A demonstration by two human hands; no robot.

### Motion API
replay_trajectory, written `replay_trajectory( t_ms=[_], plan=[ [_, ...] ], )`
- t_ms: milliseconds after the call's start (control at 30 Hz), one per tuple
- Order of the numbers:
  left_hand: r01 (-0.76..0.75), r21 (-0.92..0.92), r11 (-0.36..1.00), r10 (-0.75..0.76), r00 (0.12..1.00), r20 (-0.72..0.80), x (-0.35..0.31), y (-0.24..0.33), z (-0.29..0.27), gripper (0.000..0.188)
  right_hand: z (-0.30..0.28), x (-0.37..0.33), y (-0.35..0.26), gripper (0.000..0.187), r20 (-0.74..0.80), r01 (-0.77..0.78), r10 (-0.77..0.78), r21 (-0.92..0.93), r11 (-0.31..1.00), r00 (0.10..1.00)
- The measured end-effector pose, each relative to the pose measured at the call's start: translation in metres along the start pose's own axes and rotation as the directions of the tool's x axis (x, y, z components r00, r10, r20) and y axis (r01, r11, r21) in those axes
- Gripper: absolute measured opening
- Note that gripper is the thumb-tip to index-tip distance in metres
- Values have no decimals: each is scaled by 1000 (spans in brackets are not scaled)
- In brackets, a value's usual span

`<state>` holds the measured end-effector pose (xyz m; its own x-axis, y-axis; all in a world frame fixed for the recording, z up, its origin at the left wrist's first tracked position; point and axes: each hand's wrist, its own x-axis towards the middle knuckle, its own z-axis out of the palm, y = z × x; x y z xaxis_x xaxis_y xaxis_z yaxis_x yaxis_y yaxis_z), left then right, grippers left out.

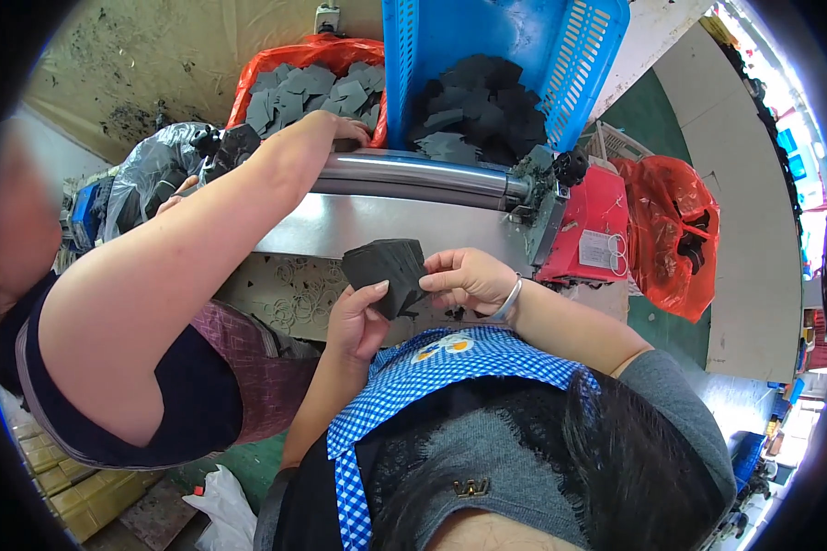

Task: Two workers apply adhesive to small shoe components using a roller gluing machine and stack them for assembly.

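Observation:
A stack of thin black flat pieces (pixel 382 268) is held in front of my apron. My left hand (pixel 356 323) is closed round its lower left side, thumb lying on the top piece. At the stack's right edge, the fingers and thumb of my right hand (pixel 473 280) pinch together; whether they grip one piece or several is hidden. Just beyond the stack lies the metal bed (pixel 377 224) of a machine with a shiny steel roller (pixel 413 173).
Behind the roller stand a red bag (pixel 245 87) of grey pieces and a blue basket (pixel 586 64) of black pieces. A co-worker's arm (pixel 220 207) reaches across from the left. To the right are a red machine housing (pixel 583 220) and a hanging red bag (pixel 675 207).

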<state>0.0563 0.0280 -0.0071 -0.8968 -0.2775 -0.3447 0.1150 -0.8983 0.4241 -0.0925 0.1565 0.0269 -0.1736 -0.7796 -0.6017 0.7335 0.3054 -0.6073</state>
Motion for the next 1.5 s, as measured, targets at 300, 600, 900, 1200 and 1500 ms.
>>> replay_trajectory(
  t_ms=[300, 600, 900, 1200, 1500],
  plan=[
    [-18, 121, 992, 29, 996, -90, -1, 0, 28, 39, -14, 7, 3, 18, -87, 156, -183, -251, 955, 979],
    [-37, 412, 911, 85, 991, -100, -8, 8, 11, 28, -22, 5, 17, 16, -75, 337, -499, -649, 682, 864],
    [-206, 383, 900, 262, 960, -97, -27, 29, -8, 29, -57, 14, -12, 18, -241, -42, -16, -235, 971, 970],
    [48, 578, 815, 9, 995, -95, -30, 11, -9, 33, -23, 8, 3, 21, 55, 218, -220, -488, 845, 974],
    [-34, 190, 981, 55, 993, -104, -23, 6, 3, 35, -8, 8, 5, 9, 119, 172, -136, -380, 909, 984]
  ],
)
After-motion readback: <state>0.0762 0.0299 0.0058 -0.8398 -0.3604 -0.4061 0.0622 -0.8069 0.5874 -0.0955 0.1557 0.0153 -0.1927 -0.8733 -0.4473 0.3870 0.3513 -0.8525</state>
